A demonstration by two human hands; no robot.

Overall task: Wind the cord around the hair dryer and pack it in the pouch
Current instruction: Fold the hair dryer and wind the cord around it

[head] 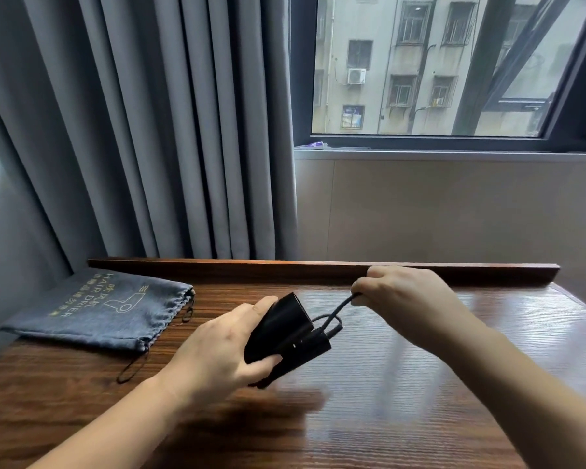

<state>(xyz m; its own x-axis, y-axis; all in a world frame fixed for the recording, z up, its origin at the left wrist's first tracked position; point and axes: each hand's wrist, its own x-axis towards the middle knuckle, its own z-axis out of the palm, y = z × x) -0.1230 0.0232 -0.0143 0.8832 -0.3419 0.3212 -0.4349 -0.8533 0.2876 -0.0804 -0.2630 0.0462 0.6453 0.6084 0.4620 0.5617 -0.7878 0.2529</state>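
Nearest the camera, two bare forearms reach in over a dark wooden table [403,384], whose glossy top mirrors the light from outside. The left hand [217,350] grips the black hair dryer [285,336] above the middle of the table, thumb curled across the near face of the body and fingers wrapped behind it. The dryer is tilted, one end up toward the far edge of the table. Whether it touches the tabletop I cannot tell.

Just right of the dryer and slightly farther back, the right hand [400,299] is closed into a fist on the black cord [335,313], which runs taut from the fist down to the dryer. A loop of cord already lies around the dryer's right end.

On the table's far left corner, well apart from the dryer, lies the grey drawstring pouch [95,309], flat, printed with gold lettering and a dryer outline, its gathered mouth facing the dryer and its black drawstring loops trailing onto the wood.

Beyond the table's raised back rail hang grey pleated curtains [149,130] on the left, and right of them a dark-framed window [447,69] shows a pale apartment building.
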